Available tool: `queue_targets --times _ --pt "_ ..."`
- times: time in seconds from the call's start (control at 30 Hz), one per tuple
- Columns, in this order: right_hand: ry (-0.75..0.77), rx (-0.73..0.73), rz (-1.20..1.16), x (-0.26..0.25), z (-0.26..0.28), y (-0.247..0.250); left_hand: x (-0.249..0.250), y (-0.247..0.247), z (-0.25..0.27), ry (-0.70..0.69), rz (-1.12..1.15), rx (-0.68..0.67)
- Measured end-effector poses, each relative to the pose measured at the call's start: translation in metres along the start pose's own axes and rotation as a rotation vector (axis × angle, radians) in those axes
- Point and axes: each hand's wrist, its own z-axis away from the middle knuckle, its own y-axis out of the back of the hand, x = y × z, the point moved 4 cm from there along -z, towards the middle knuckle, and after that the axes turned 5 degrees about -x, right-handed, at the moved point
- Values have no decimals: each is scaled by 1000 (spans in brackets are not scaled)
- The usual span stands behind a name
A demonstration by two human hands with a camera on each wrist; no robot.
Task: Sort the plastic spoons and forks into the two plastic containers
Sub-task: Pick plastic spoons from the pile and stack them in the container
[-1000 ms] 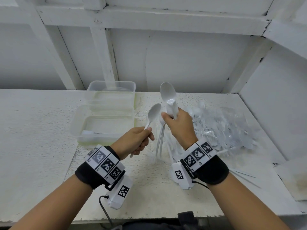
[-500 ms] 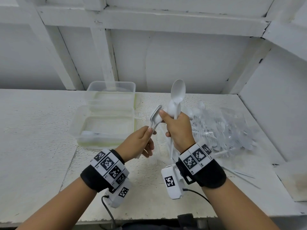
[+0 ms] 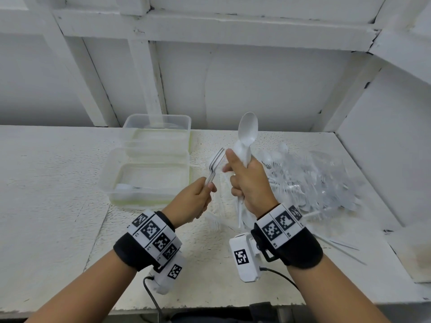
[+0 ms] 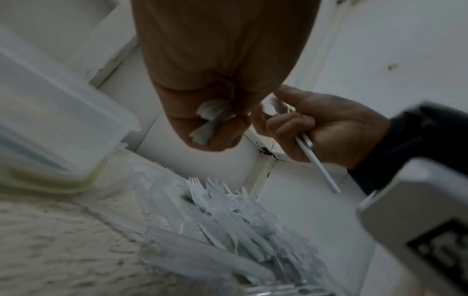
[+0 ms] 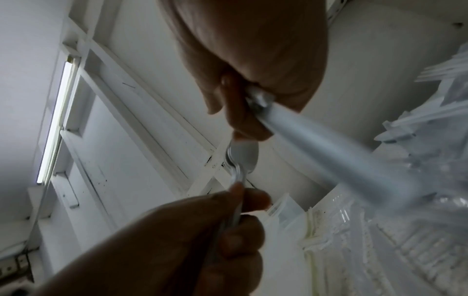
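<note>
My right hand (image 3: 249, 180) grips an upright bundle of white plastic spoons (image 3: 247, 130), bowls up, handles sticking out below the fist. My left hand (image 3: 194, 201) pinches the handle of a white spoon (image 3: 215, 163), possibly two stacked, seen edge-on; its bowl almost meets my right thumb. The right wrist view shows that spoon (image 5: 241, 154) rising from the left hand (image 5: 202, 230) towards the right hand (image 5: 253, 60). Two clear plastic containers stand to the left: the far container (image 3: 156, 120) and the near container (image 3: 109, 173), which has a few pieces inside.
A heap of white cutlery in clear wrapping (image 3: 314, 183) lies on the table (image 3: 46, 183) to the right of my hands, also seen as the heap (image 4: 240, 210). Loose pieces (image 3: 342, 245) lie near the right wall. White walls and beams close off the back and right.
My left hand has carried its spoon right and up until it sits beside my right thumb. The right hand's bundle has shifted slightly right and tilted.
</note>
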Motion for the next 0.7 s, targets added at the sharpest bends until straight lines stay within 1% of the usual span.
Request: queue_targets --times 0.13,0.2,0.27,0.4,0.47,0.53,0.63,0.7 --pt "-35 -14 55 3 0 2 0 1 -2 31 377 40" --pt "19 8 162 6 1 3 2 0 -2 33 514 41" --pt "103 46 298 7 2 3 4 0 -3 20 587 30" --pt "222 140 459 6 -2 2 6 -2 -3 4 580 14" --pt "249 135 523 6 -5 -3 7 -4 -3 -8 558 -3" --pt "233 98 485 7 -7 -8 8 -5 -2 -11 530 -9" --pt "138 13 333 9 -8 -10 9 -6 -2 -9 519 -22" --pt "120 -23 315 10 -7 -10 8 -4 -2 5 497 -1"
